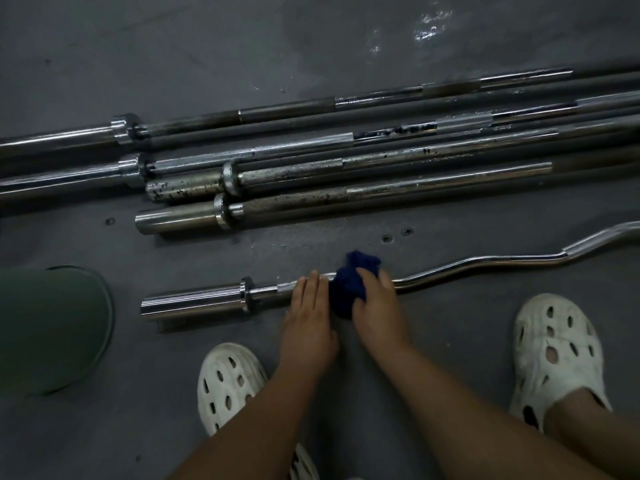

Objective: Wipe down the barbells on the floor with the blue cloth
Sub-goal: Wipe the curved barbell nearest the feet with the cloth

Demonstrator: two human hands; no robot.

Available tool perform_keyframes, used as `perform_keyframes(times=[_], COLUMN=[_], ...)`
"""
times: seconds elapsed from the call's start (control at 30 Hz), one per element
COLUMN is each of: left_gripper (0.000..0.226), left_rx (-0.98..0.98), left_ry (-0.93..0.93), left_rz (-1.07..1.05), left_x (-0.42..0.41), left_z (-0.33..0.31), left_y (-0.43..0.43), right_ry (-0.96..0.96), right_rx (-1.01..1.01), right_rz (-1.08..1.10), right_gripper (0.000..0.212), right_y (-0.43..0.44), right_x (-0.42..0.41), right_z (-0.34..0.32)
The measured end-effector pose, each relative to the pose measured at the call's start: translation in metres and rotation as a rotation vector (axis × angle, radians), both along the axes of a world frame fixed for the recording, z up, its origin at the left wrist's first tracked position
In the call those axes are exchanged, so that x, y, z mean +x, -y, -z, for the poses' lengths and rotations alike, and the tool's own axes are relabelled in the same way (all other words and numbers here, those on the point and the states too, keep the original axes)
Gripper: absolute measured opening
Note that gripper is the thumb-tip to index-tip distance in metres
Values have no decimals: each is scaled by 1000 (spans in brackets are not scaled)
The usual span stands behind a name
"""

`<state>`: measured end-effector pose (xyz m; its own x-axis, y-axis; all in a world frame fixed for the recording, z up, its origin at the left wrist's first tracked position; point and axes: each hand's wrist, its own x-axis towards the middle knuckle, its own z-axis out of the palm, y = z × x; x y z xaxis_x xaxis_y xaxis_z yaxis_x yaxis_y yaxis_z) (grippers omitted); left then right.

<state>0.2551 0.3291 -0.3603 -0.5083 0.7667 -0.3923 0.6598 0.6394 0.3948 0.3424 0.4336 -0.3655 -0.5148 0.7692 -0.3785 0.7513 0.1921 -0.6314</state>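
A chrome curl bar with a wavy shaft lies on the dark floor nearest to me. The blue cloth is bunched around its shaft near the left sleeve. My right hand grips the cloth on the bar. My left hand lies on the shaft just left of the cloth, fingers straight and together. Several straight barbells lie side by side farther back, some spotted with rust.
My two feet in white perforated clogs stand on either side of my arms. A green rounded object sits on the floor at the left. A wet shiny patch marks the grey floor at the far right.
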Motion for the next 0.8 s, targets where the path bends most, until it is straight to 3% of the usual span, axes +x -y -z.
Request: perform_keyframes(times=[0.1,0.23,0.33,0.4,0.63,0.7,0.8], left_gripper=[86,88,89,88,88,83,79], left_rx=[-7,-46,-84,-135,-170,-144,-117], left_ry=[36,83,52,17,-65,-68,-57], left_rz=[-35,-42,-28,8,105,91,19], left_x=[2,-1,-1,0,-17,-18,-14], left_z=[-4,-12,-20,-23,-23,-20,-19], left_y=[-5,-8,4,14,18,20,24], right_ry=[13,155,329,371,156,28,-18], right_rx=[-22,109,279,234,88,69,82], right_rz=[-136,2,-86,-117,-25,-133,-306], right_gripper=[51,41,39,38,46,45,44], right_y=[-17,-28,-38,-51,-17,14,17], right_x=[-6,21,37,41,2,-25,-41], right_z=[-4,-5,-14,-17,-15,-13,-12])
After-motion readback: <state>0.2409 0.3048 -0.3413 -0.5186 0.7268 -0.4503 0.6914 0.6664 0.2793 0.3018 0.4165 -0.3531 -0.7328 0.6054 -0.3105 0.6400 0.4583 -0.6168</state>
